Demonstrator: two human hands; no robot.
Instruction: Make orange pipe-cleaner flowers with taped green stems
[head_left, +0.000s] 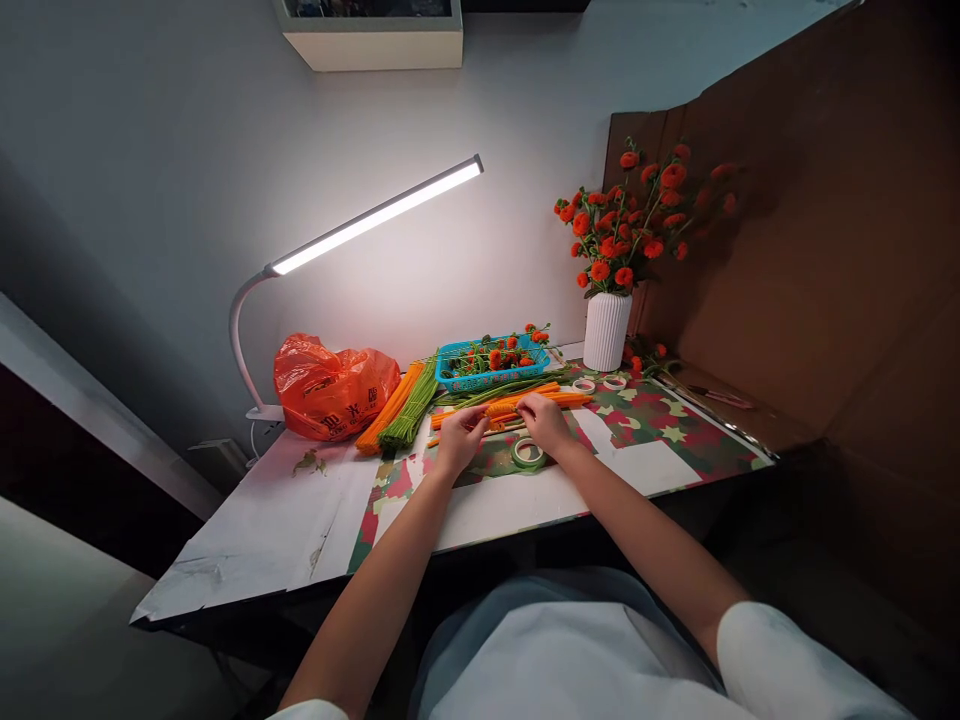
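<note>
Nearest the camera, S of the blue basket (491, 379) (i.e. the near side), the white top and both sleeves are cut off by the frame's bottom edge. The bench (247, 545) runs under everything; its underside is too dark to make out. Just near of the basket, a green tape roll (529, 467) lies flat by the R hand (547, 424). L hand (460, 440) & R hand pinch a small orange piece (501, 408) b/w the fingertips; exact grip is hard to see, fingers partly hide it. Beneath lie loose orange stems (574, 399), partly covered by the hands. L of the basket: orange bundle (386, 413), green bundle (411, 410), then a crumpled orange bag (337, 392), contents hidden. R of it: two pale tape rolls, a ribbed white vase (607, 335) w/ red-orange flowers (609, 246), plus an unclear tool (720, 397) by the brown cardboard (810, 300). Behind/above the basket: lit lamp (375, 217); higher, a wall box (375, 48), top cut off.
</note>
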